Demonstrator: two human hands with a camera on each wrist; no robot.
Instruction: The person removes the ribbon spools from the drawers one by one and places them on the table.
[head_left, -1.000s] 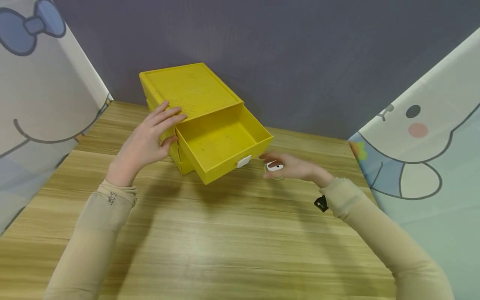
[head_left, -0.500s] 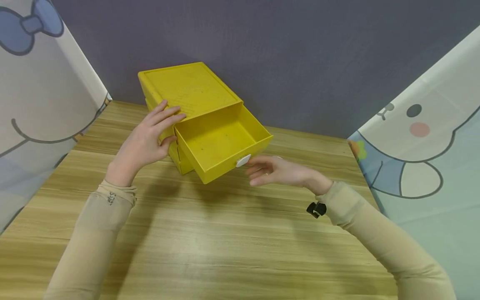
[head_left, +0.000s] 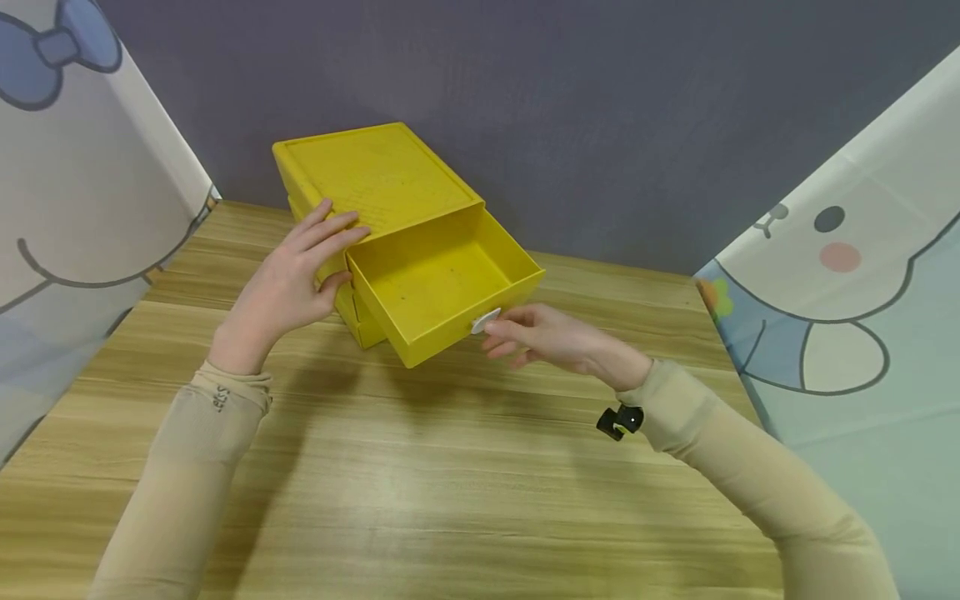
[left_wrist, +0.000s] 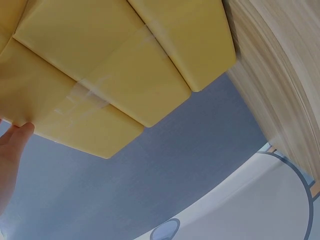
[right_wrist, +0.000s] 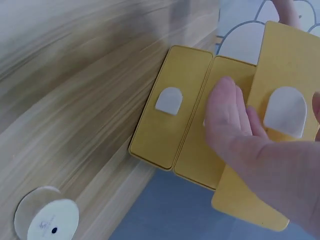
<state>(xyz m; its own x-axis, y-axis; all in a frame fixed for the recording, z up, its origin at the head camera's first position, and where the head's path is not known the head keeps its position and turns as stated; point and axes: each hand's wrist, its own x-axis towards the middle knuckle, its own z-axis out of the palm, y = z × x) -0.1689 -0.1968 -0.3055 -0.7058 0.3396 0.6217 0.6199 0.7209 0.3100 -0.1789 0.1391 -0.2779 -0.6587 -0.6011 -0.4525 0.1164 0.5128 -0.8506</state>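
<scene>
L hand (head_left: 288, 287) flat, steadying drawer box (head_left: 375, 179); R hand (head_left: 551, 337) fingers loose at white tab (head_left: 486, 320). Drawer (head_left: 442, 283) prob light, stiff plastic; pull by tab.

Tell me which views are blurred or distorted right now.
Head view: sharp, evenly lit, soft shadows under both arms, and the table edges bow from the wide lens. Left wrist view: the yellow drawer unit is soft, with pale glare streaks. Right wrist view: the right hand is close and blurred, the wood grain smeared.
</scene>
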